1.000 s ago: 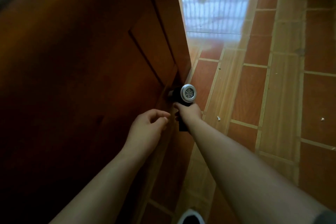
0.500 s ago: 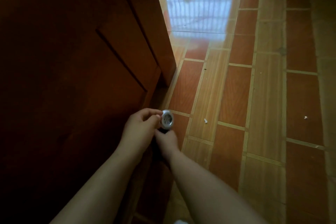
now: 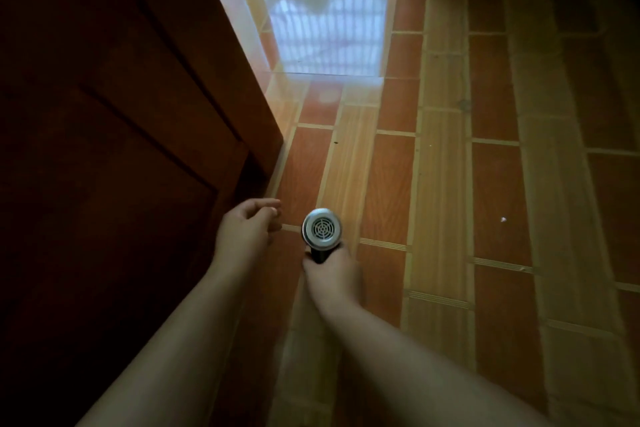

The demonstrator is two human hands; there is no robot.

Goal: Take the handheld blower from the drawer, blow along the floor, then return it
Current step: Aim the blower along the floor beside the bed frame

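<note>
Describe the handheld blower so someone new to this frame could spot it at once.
Start at the dark wooden cabinet on the left, then look right of its base over the tiled floor. The blower is gripped by the right hand: a round silver grille on a black handle, the only metallic thing.

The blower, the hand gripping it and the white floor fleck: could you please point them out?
blower [image 3: 321,228], head view, round silver grille.
right hand [image 3: 334,274], head view, back of hand.
white fleck [image 3: 503,219], head view, its middle.
</note>
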